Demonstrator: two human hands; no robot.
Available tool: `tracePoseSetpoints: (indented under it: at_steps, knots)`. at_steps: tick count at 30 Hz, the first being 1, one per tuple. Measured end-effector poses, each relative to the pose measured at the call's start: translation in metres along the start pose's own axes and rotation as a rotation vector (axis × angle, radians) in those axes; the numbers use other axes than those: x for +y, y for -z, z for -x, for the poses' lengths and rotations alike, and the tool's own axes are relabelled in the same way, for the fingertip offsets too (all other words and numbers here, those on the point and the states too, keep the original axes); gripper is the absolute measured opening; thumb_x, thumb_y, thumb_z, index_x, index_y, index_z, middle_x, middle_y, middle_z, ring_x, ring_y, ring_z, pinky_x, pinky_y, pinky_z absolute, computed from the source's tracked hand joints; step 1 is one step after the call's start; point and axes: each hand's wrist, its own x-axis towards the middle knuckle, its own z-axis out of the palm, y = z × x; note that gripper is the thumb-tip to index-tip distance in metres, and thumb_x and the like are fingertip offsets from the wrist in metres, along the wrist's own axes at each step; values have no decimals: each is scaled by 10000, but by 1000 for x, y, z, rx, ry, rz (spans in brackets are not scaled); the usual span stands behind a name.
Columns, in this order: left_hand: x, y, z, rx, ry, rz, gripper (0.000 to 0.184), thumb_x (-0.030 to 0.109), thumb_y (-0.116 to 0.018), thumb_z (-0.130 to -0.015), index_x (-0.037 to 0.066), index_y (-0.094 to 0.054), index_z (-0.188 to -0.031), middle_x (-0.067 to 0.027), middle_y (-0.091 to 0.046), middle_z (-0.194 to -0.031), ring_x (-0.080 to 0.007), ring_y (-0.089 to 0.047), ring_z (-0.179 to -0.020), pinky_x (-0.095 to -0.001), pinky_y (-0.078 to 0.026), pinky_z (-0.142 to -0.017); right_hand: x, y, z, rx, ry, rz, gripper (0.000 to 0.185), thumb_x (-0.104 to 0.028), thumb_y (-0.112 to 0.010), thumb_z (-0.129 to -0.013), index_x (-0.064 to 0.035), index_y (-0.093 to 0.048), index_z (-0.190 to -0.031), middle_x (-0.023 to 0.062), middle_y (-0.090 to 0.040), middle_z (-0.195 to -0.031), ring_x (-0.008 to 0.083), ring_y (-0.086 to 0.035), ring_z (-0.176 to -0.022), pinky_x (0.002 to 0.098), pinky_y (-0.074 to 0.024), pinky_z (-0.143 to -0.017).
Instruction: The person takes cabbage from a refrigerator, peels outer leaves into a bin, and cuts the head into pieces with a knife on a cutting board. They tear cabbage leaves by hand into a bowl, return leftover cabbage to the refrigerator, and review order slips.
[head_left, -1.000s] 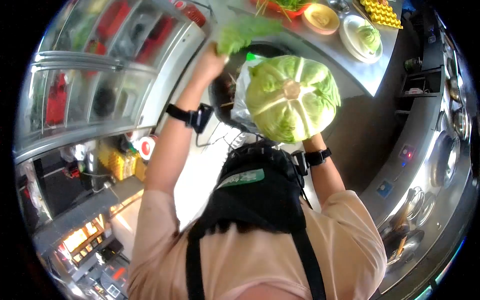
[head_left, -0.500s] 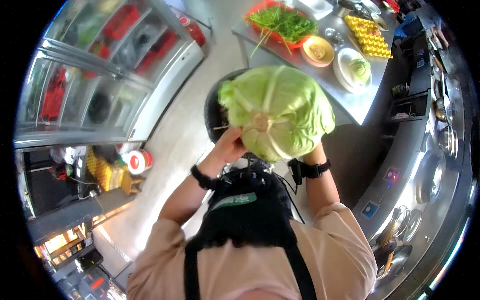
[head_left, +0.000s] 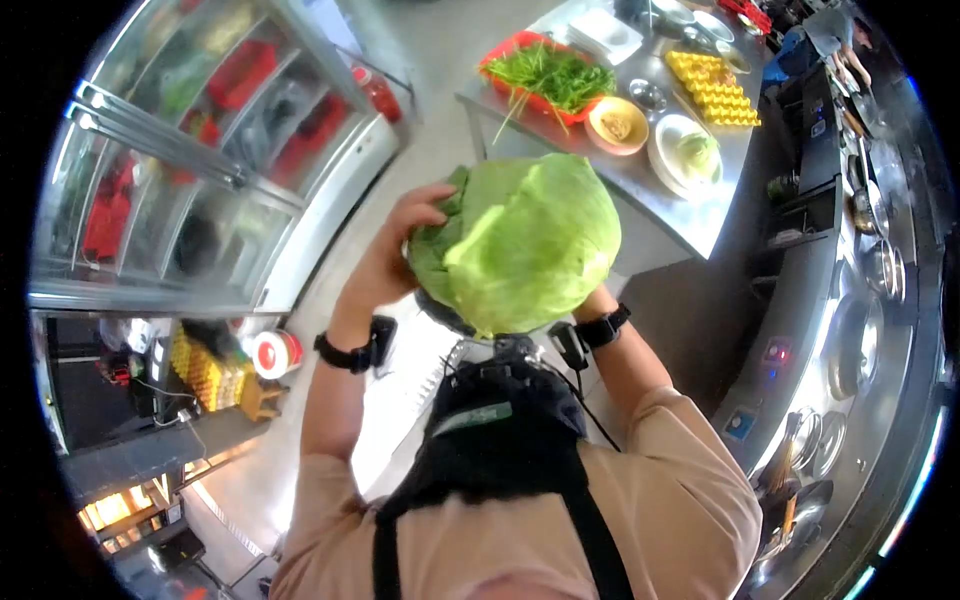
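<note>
Currently left hand (head_left: 393,250) grips cabbage (head_left: 530,240); right hand (head_left: 597,302), grip hidden; floor (head_left: 275,455) left, table edge (head_left: 695,233) beyond.

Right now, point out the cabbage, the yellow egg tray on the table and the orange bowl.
Cabbage (head_left: 530,240), head view: middle of its leafy side.
Yellow egg tray (head_left: 715,95), head view: its cupped surface.
Orange bowl (head_left: 614,149), head view: its near outer wall.

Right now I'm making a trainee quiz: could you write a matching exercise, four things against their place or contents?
1. Big round green cabbage
2. Red open-topped basket
3. Yellow-orange round bowl
4. White round bowl

A. Between the basket and the white bowl
B. Holds a pale green vegetable piece
C. Touched by the left hand
D. Holds leafy green stalks

Pairs: 1-C; 2-D; 3-A; 4-B
</note>
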Motion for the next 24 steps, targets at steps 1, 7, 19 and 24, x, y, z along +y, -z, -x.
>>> tracePoseSetpoints:
  at_steps: [1,7,19,24]
  knots:
    - [13,0,-6,-43,-47,-109,671,-52,-812,-637,128,-505,-1205,-158,-473,-1411,-342,-438,-1324,-409,-400,-1073,0,-1,7,22,38,43,774,-635,-455,-926,-70,-367,-1449,163,-483,-1409,360,-496,-1262,569,-468,-969]
    - [-1,-26,15,198,96,-14,655,-26,-713,-788,98,-446,-1373,-163,-376,-1500,-331,-374,-1382,-418,-352,-1121,-2,-5,27,83,126,212,691,-580,-491,-939,-64,-450,-1396,139,-536,-1364,306,-536,-1223,480,-472,-994]
    - [-20,-35,72,571,808,1170,679,438,-661,-877,86,-436,-1413,-123,-527,-1368,-271,-513,-1245,-433,-463,-1018,-53,-16,23,-129,-142,-143,972,-774,-447,-835,-78,-268,-1490,117,-408,-1471,295,-418,-1340,454,-370,-1091]
    - [17,5,38,157,585,447,885,270,-817,-705,53,-391,-1449,-114,-515,-1372,-236,-482,-1278,-374,-406,-1053,-36,0,23,-372,-219,190,1129,-363,-885,-661,4,-217,-1494,120,-432,-1441,243,-408,-1320,392,-318,-1119]
